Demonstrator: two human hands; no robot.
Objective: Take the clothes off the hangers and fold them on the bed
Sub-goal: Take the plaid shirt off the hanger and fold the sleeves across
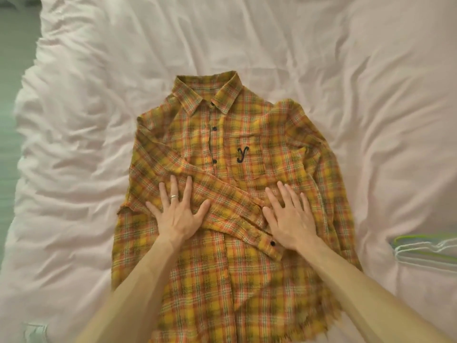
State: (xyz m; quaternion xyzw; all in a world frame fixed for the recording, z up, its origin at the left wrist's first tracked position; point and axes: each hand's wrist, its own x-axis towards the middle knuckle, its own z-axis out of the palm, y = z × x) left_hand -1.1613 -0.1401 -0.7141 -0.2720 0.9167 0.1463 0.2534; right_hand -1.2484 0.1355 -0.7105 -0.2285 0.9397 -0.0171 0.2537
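Head view, single frame.

- Plaid shirt (235, 169), yellow and orange: lies face up at the middle of the bed (99, 95), on pale pink, wrinkled bedding. Off the hanger. Collar (210, 95) at 12 o'clock, frayed hem at 6 o'clock, running out of the lower edge of the view. Front placket buttoned with dark buttons.
- Chest pocket (243, 154): at about 1 o'clock from the shirt's middle, with a dark embroidered letter on it.
- Sleeve (222, 201): folded across the front, running from the shoulder at 10 o'clock down to 5 o'clock. Its cuff (269, 246), with one dark button, ends just beside the right wrist.
- The other sleeve looks folded in along the 3 o'clock side; its exact lie is unclear.
- Left hand (176, 214): flat on the shirt at 8 o'clock of the shirt's middle, palm down, fingers (189, 189) straight and spread apart, tips resting on the crossed sleeve. A ring (173, 196) on one finger. Nothing gripped.
- Right hand (289, 219): flat on the shirt at 4 o'clock, just below the pocket, palm down, fingers straight and slightly apart. Nothing gripped.
- Hangers (425, 246): a small stack of thin green and white ones on the bedding at 4 o'clock, near the frame edge, apart from the shirt.
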